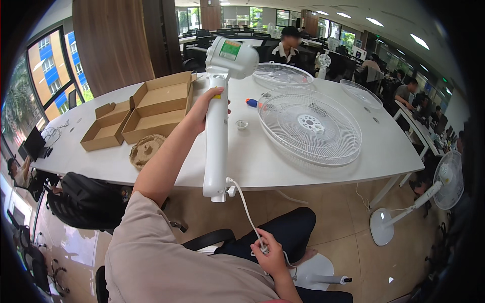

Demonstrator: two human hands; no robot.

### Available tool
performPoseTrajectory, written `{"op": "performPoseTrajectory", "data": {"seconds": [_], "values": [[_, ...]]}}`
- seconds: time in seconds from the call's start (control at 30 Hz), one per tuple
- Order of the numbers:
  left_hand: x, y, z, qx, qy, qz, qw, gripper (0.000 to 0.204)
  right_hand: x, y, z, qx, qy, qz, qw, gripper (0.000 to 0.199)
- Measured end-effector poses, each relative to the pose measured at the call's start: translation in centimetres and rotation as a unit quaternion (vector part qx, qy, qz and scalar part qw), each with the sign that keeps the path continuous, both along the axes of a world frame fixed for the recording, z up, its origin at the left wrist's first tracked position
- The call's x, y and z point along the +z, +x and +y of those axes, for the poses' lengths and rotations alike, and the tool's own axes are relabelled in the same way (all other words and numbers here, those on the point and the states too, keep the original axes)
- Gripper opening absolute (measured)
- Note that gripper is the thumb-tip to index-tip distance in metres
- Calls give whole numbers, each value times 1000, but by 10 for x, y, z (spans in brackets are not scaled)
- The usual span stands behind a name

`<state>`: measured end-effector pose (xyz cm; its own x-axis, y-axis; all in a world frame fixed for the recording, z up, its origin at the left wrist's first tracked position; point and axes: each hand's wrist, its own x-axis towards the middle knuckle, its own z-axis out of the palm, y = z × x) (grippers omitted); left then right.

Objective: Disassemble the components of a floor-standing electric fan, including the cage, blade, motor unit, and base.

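Left hand (205, 107) wrapped around the upper part of the white fan column (216, 146), just under the motor head (232, 56); column held upright, lower end seen past the near edge of the worktop (247, 164). White cord (244, 199), run from column's lower end, pinched between right hand's (269, 252) thumb and fingers, below that edge.

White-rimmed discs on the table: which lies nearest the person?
The wire grille, close to the front edge of the table; the rear disc and rightmost disc lie farther back.
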<state>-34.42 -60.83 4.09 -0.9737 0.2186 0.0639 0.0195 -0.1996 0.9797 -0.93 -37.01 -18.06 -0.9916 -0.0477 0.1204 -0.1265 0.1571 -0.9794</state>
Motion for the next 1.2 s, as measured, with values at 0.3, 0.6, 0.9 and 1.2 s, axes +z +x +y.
{"op": "performPoseTrajectory", "data": {"seconds": [0.3,0.6,0.9,1.2], "values": [[-55,-69,-12,46,-1,-59,997,61,-1,-15,0,58,0,-28,998,45],[-82,-95,-6,12,-11,-121,992,62,16,-20,-1,12,-44,-28,999,41],[-106,-106,-28,-3,-41,-151,988,69,21,-19,16,-27,-122,-12,992,51],[-134,-126,-2,-30,71,-161,984,74,41,-37,71,-64,-87,39,993,46]]}}
